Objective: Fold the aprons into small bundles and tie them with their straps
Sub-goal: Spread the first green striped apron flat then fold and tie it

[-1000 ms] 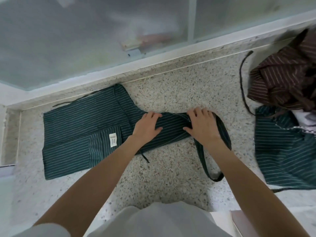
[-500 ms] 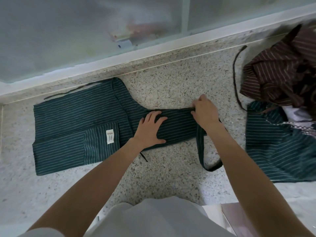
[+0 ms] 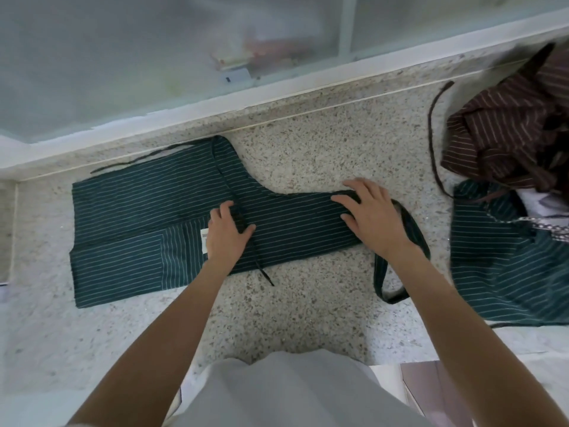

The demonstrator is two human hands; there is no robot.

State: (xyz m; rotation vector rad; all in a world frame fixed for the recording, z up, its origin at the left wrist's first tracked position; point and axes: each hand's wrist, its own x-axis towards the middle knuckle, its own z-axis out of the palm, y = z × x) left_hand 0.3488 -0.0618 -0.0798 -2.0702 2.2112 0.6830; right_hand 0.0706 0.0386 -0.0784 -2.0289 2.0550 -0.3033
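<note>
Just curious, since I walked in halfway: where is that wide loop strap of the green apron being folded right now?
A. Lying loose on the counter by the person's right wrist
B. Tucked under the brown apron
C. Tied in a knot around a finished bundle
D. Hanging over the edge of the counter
A: the loop strap lies slack on the speckled counter beside the right hand, while the green apron is still spread flat.

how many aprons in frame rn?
3. A green striped apron lies flat under both hands; a second green one lies at the right edge; a brown striped one is heaped behind it. More may hide in that pile.
</note>
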